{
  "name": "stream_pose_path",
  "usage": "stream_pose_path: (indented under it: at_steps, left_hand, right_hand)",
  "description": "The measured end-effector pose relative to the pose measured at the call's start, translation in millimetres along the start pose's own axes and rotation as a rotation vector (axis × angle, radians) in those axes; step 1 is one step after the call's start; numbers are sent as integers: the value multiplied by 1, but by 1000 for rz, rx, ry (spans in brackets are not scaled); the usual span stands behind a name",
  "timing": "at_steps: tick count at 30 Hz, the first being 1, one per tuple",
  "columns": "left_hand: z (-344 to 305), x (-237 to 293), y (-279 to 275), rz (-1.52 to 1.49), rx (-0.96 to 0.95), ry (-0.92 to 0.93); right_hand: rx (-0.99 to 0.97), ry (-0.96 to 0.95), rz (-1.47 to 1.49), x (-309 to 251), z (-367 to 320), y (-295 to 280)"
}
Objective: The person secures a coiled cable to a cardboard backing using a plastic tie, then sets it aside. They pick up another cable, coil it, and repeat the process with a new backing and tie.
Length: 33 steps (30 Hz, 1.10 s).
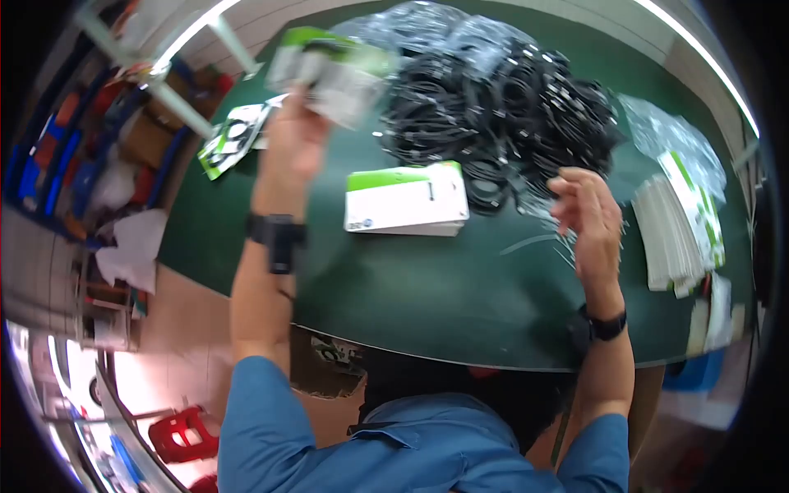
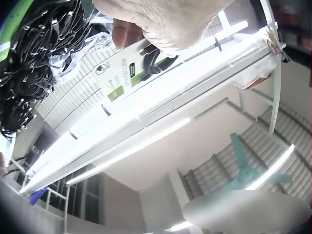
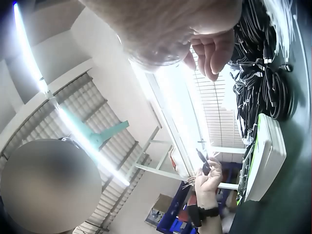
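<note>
The left arm (image 1: pixel 261 324) stretches forward, nearly straight, with the left wrist (image 1: pixel 279 215) behind the fingers (image 3: pixel 213 165). The left hand (image 1: pixel 297 144) is blurred, its fingers closed in a pinching grip. Well apart from them, the right hand (image 1: pixel 595 220) hangs raised, fingers loosely bent, the right forearm (image 1: pixel 610 374) running back behind them.

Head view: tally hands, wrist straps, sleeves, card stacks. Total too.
Hands: 2 (left hand, right hand)
Wrist straps: 2 (left strap, right strap)
Blue sleeves: 2 (left sleeve, right sleeve)
Card stacks: 2 (centre stack, right stack)
Total: 8
Not counted: cables, tangled; held packaging, blurred.
</note>
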<state>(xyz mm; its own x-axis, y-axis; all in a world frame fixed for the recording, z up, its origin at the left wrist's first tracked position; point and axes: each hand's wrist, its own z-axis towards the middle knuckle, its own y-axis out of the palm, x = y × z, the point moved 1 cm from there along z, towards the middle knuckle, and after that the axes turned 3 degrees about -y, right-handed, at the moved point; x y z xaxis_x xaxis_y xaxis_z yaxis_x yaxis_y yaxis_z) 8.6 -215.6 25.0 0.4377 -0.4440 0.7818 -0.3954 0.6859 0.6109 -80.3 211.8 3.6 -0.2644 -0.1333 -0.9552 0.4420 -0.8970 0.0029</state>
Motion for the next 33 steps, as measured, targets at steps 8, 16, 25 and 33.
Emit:
stream_pose_path:
  at_steps: [8,16,25,33]
  left_hand:
    - [-57,-26,37,239,-10,-317]
    - [-87,-93,117,1033,-624,-211]
    - [-94,-161,138,1854,-870,597]
    - [-86,-137,155,1439,-556,310]
  right_hand:
    - [-137,51,-217,14,8,-6]
    - [-189,-137,-619,26,20,-31]
    - [-197,-186,-610,27,20,-36]
    - [-186,-206,-574,27,17,-34]
